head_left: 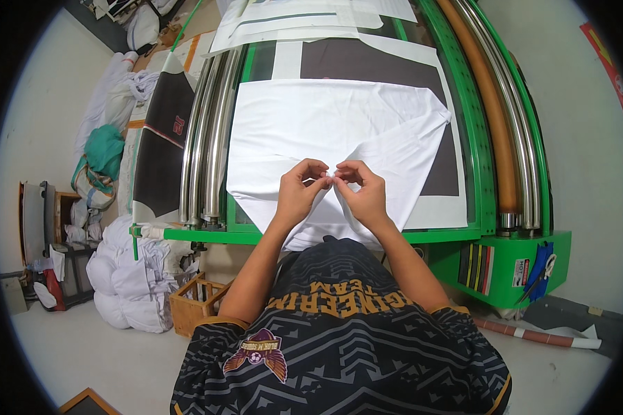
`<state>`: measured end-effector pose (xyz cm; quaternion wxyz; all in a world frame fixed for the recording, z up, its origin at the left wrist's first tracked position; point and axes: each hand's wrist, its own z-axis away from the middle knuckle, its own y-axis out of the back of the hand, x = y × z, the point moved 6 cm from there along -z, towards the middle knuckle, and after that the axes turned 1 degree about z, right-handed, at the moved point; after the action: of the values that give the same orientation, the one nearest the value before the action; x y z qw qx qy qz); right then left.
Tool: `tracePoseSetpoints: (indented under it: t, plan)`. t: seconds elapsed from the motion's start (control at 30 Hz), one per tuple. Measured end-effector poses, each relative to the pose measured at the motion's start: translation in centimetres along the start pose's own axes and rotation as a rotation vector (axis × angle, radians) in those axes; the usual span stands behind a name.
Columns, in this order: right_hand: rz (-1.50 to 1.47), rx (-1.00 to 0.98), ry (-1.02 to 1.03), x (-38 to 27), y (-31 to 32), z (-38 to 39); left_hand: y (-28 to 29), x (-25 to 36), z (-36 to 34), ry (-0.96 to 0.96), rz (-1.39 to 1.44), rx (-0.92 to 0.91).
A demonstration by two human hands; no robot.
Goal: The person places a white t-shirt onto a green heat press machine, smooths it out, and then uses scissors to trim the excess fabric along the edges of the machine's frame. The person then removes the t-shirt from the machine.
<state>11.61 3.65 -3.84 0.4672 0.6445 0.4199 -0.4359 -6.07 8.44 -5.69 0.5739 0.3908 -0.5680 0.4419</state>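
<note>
A large white fabric piece (304, 117) lies over the bed of a green-framed roller machine, its near part hanging over the front edge towards me. My left hand (302, 188) pinches an edge of this fabric between thumb and fingertips. Close beside it, my right hand (360, 190) pinches the same fabric, the fingertips of both hands almost meeting. Between them the cloth is lifted into a small fold. Under the fabric shows a dark printed panel (432, 155) with a white border.
Steel rollers (204, 138) run along the machine's left side, and a brown roller (490, 111) along its right. White sheets (298, 28) lie at the far end. A bundle of white cloth (128, 277) and a wooden stool (194, 304) stand at the lower left. Paper rolls (540, 333) lie on the floor.
</note>
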Motion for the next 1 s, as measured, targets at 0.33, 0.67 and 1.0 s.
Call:
tracePoseSetpoints:
  t: [0.33, 0.67, 1.0]
  plan:
    - [0.115, 0.024, 0.040, -0.5, -0.7, 0.3, 0.2, 0.6, 0.1, 0.013, -0.126, -0.061]
    - [0.086, -0.019, 0.019, -0.8, -1.3, 0.3, 0.5, 0.1, 0.0, 0.015, -0.160, -0.086]
    - [0.007, 0.003, 0.023, -1.6, -1.4, 1.0, 0.5, 1.2, -0.3, -0.189, -0.325, 0.035]
